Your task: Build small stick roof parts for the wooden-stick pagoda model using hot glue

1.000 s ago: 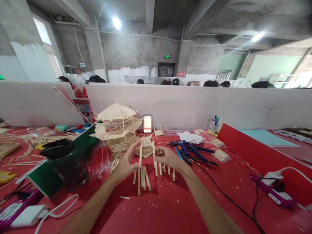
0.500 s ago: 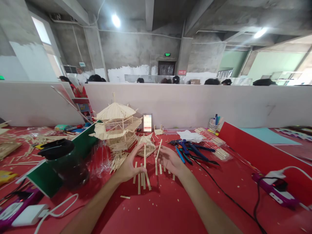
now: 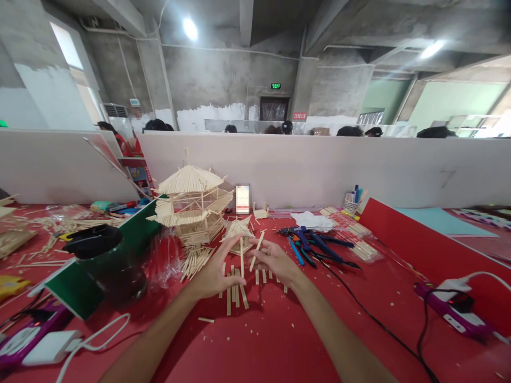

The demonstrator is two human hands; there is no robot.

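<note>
My left hand [image 3: 217, 271] grips a pale wooden stick [image 3: 241, 258] upright between thumb and fingers. A second wooden stick [image 3: 257, 250], tilted to the right at its top, is held by my right hand [image 3: 275, 260]. The two sticks are close together but apart. Below my hands, several short cut sticks [image 3: 233, 292] lie in a rough row on the red table [image 3: 255, 351]. Just behind my hands stands a small stick-built pavilion [image 3: 238, 227]. A larger tiered stick pavilion [image 3: 190, 205] rises at the left, with a pile of loose sticks [image 3: 196, 261] by its base.
A dark lidded jar [image 3: 109, 266] stands left beside a green board [image 3: 138, 231]. On the right lie a blue glue gun [image 3: 299, 234], pliers [image 3: 333, 252] and bagged sticks [image 3: 359, 242]. A black cable [image 3: 359, 316] crosses the table towards a purple power strip [image 3: 451, 314].
The stick in my right hand has moved left and tilted more, coming nearer to the left hand's stick. My left hand has shifted slightly right.
</note>
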